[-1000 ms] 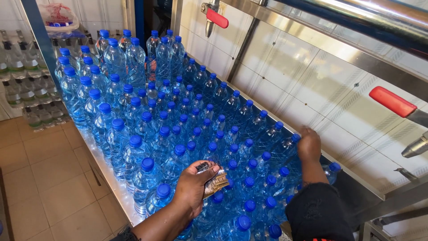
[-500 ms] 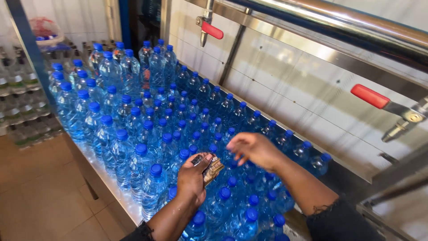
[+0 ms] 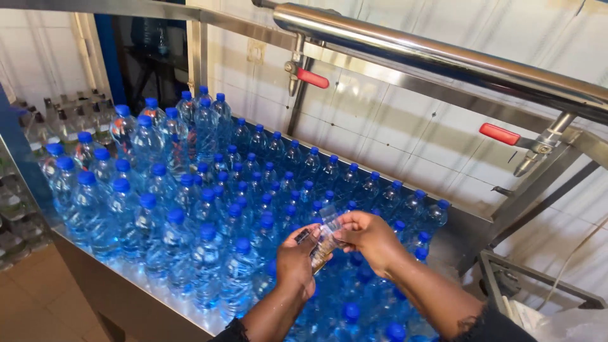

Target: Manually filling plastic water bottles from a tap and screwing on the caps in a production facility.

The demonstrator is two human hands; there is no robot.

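My left hand (image 3: 296,261) holds a small stack of clear plastic sleeves (image 3: 324,242) over the bottles. My right hand (image 3: 369,235) pinches the top of that same stack, fingers closed on one clear sleeve. Both hands hover just above a dense crowd of blue-capped water bottles (image 3: 209,209) standing upright on a steel table (image 3: 126,288). The bottles directly under my hands are partly hidden by my forearms.
A steel pipe (image 3: 437,54) runs overhead with two red-handled valves (image 3: 312,78) (image 3: 500,133). A white tiled wall (image 3: 386,126) backs the table. Darker bottles (image 3: 25,209) stand on the floor at left. A metal frame (image 3: 538,278) stands at right.
My right hand came from the far edge of the bottles to the stack in my left hand and now pinches it. The view swung rightward and closer.
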